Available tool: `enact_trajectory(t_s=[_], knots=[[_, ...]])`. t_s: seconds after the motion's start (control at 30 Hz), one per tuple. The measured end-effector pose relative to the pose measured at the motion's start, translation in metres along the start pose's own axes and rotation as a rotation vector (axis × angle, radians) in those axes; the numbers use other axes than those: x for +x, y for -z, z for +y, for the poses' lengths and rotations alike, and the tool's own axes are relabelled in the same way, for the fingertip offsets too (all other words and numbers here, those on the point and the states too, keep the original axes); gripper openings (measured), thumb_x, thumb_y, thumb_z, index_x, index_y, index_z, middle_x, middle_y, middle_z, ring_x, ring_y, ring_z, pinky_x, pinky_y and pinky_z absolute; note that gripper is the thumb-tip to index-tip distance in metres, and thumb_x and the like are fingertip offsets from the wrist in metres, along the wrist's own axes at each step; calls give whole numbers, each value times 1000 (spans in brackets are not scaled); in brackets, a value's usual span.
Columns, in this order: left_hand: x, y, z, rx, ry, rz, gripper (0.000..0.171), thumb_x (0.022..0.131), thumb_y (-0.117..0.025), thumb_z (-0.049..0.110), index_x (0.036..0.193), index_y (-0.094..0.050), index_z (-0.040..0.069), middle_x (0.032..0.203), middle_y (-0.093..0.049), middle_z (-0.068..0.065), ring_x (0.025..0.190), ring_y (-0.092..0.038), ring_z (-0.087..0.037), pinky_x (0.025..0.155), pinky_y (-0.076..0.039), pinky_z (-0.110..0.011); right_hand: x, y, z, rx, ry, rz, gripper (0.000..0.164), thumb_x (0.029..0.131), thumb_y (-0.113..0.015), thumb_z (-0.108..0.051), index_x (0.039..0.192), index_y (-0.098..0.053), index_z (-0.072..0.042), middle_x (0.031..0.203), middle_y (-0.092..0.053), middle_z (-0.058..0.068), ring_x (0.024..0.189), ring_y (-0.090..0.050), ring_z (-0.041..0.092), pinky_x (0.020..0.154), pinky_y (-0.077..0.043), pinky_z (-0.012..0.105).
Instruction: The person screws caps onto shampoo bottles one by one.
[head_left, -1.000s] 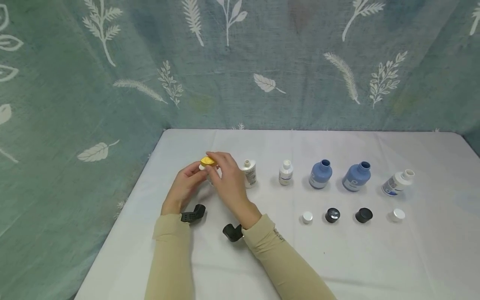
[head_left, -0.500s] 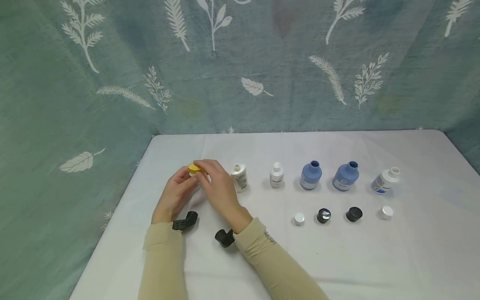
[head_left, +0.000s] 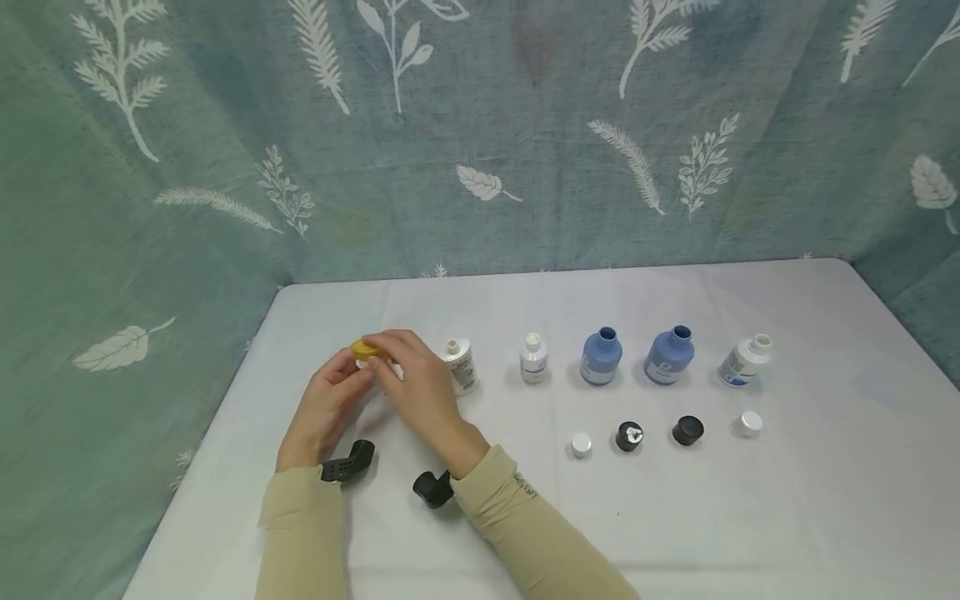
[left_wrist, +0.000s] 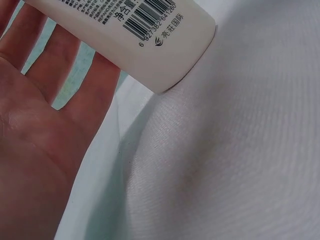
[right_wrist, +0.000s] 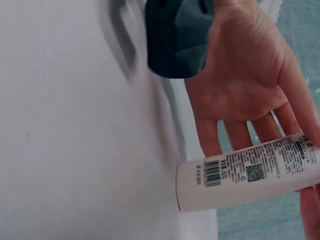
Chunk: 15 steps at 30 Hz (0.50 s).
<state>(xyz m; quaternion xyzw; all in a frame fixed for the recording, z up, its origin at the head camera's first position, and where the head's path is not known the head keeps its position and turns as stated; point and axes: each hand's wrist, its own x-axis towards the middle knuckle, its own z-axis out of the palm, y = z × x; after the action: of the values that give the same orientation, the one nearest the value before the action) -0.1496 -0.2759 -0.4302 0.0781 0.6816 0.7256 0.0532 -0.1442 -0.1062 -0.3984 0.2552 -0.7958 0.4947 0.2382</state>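
My left hand (head_left: 318,412) holds a white bottle (left_wrist: 145,55) with small print and a barcode at the left of the table. Its lower end shows in both wrist views, while in the head view the hands hide most of it. A yellow cap (head_left: 366,350) sits at the bottle's top, and my right hand (head_left: 423,392) pinches it with thumb and fingers. Whether the cap is fully seated cannot be seen. Just right of that hand stands an uncapped white bottle (head_left: 460,367) with dark print.
To the right stand a small white bottle (head_left: 533,360), two blue bottles (head_left: 601,358) and a tilted-looking white bottle (head_left: 744,362), all without caps. Nearer me lie a white cap (head_left: 581,445), two black caps (head_left: 687,430) and another white cap (head_left: 750,423). A patterned curtain (head_left: 480,217) hangs behind the table.
The head view has swung, so everything sits farther left in it. Both hands stay together at the bottle, with the right fingers still on the yellow cap, slightly shifted around it.
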Motion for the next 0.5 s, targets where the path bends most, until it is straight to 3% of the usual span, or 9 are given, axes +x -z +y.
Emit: enact_trajectory(t_s=[0.1, 0.27, 0.5], knots=[[-3, 3, 2, -9, -3, 11, 33, 88, -56, 12, 120, -50, 4, 115, -54, -4, 108, -47, -15, 89, -40, -23, 1, -2, -3, -12, -9, -22, 26, 86, -60, -21, 112, -62, -20, 109, -56, -8, 92, -53, -1, 70, -40, 8], [-6, 6, 4, -79, -70, -24, 27, 89, -51, 1, 115, -53, 4, 110, -58, -2, 105, -50, -14, 89, -41, -24, 2, -5, -7, -96, 35, -53, 26, 84, -63, -22, 110, -64, -21, 108, -57, -9, 99, -51, 2, 74, -40, 9], [-3, 3, 1, -86, -90, -51, 20, 89, -50, -2, 106, -55, 6, 104, -60, -2, 99, -52, -13, 87, -42, -25, -2, -4, -4, -103, 52, -17, 22, 84, -63, -18, 105, -66, -18, 106, -58, -7, 97, -52, 3, 80, -39, 10]])
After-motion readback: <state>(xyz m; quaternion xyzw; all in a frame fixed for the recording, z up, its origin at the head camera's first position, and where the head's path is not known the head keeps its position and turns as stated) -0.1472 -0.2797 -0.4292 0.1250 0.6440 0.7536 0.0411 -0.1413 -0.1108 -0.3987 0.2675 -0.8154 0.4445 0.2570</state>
